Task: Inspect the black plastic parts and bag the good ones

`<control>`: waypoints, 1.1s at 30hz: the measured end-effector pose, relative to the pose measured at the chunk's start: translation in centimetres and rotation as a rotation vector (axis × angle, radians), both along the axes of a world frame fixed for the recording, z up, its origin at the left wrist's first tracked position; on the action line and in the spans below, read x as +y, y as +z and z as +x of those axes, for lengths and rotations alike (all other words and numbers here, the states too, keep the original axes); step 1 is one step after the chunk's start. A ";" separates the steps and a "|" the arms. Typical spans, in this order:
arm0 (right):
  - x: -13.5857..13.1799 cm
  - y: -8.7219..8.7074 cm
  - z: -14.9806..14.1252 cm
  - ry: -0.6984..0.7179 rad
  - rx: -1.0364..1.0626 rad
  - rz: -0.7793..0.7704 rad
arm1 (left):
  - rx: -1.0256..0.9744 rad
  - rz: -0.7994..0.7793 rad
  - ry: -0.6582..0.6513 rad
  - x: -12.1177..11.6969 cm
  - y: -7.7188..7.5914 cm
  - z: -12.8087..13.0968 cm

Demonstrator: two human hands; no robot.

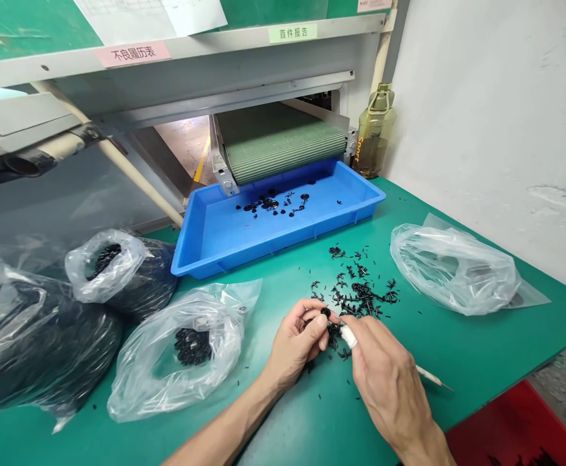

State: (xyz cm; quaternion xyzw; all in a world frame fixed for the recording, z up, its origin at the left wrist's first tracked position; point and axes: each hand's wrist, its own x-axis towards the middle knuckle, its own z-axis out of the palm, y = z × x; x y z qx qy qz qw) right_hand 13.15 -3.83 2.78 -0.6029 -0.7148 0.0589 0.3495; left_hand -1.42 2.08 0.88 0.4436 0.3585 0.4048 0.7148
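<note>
My left hand is closed in a pinch on a small round black plastic part over the green table. My right hand is closed too, its taped fingertip meeting the part, and a thin white-handled tool sticks out from under it to the right. Just beyond the fingers lies a scatter of small black plastic pieces.
A blue tray with several black parts sits under a green conveyor belt. Clear bags of black parts lie at left, a nearly empty bag at right, a bottle by the wall.
</note>
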 end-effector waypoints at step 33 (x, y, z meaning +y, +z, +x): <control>0.5 0.6 0.2 0.081 -0.136 0.040 | 0.291 0.200 0.042 0.0 0.1 -0.2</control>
